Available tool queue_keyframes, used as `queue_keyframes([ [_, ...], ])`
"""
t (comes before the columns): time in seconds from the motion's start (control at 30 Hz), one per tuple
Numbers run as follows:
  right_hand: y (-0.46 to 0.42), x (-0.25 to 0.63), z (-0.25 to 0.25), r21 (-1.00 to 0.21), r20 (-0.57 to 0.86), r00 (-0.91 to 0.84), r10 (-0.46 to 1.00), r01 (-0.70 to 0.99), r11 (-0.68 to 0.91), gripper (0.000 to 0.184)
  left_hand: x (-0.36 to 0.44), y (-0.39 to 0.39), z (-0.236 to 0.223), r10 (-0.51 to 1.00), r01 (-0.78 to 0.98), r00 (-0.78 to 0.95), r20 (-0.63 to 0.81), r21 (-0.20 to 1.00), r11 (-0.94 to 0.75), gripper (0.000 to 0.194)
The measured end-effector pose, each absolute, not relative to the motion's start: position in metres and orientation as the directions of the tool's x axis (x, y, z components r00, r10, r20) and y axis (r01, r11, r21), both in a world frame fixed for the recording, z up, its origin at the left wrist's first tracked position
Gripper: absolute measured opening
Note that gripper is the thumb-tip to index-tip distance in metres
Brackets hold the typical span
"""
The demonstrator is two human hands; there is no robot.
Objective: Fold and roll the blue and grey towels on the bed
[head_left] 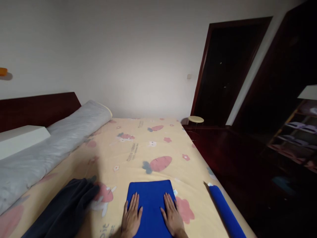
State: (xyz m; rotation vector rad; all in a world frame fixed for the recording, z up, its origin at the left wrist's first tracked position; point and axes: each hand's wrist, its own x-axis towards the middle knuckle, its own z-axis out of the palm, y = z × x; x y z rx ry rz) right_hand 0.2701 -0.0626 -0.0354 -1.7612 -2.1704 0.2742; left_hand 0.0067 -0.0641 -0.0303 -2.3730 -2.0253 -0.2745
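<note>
A flat blue folded cloth (151,201) lies on the bed in front of me, its far edge straight and a small white tag at its right side. My left hand (132,215) rests palm down on its left edge, fingers stretched forward. On the right edge, my right hand (172,213) lies flat too, thumb apart from the fingers. Neither hand grips anything. A second blue cloth, long and narrow (226,210), lies along the bed's right side with a white tag at its far end. To the left is a crumpled dark cloth (66,205).
The bed has a cream sheet (141,150) printed with carrots and flowers. A long grey pillow (71,132) and a white box-like object (24,137) are by the dark headboard (39,107). Beyond the bed stand a round stool (195,119) and, at right, a shoe rack (294,129).
</note>
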Motion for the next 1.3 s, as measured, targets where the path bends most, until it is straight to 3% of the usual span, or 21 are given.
queue_keyframes([
  [0.17,-0.07,0.298,-0.051,-0.311,0.159,-0.145,0.977,0.931,0.189,0.064,-0.022,-0.079,-0.029,0.992,0.992,0.086,0.095,0.084,-0.095,0.055],
  [0.4,-0.079,0.325,-0.051,-0.231,0.23,-0.141,0.963,0.953,0.195,0.059,-0.047,-0.097,-0.015,0.988,0.99,0.13,0.082,0.047,-0.134,0.052],
  [0.5,-0.086,0.307,-0.029,-0.247,0.253,-0.148,0.956,0.945,0.212,0.059,-0.029,-0.104,-0.004,0.969,0.98,0.185,0.163,0.041,-0.194,0.052],
  [0.63,-0.108,0.253,-0.011,-0.301,0.228,-0.281,0.932,0.89,0.342,0.054,0.028,-0.122,-0.007,0.928,0.956,0.258,0.271,0.07,-0.286,0.056],
  [0.87,-0.145,0.216,-0.031,-0.366,0.129,-0.375,0.918,0.842,0.396,0.052,0.078,-0.153,-0.053,0.948,0.949,0.279,0.151,0.106,-0.296,0.056],
  [1.03,-0.154,0.24,-0.027,-0.325,0.195,-0.383,0.903,0.843,0.428,0.051,0.054,-0.162,-0.048,0.904,0.928,0.326,0.277,0.086,-0.361,0.055],
  [1.13,-0.159,0.255,-0.032,-0.316,0.225,-0.361,0.905,0.851,0.418,0.052,0.038,-0.168,-0.042,0.917,0.939,0.286,0.279,0.112,-0.326,0.053],
  [1.3,-0.165,0.276,-0.045,-0.317,0.247,-0.283,0.927,0.88,0.353,0.052,0.018,-0.181,-0.03,0.987,0.973,0.116,0.116,0.186,-0.136,0.05],
])
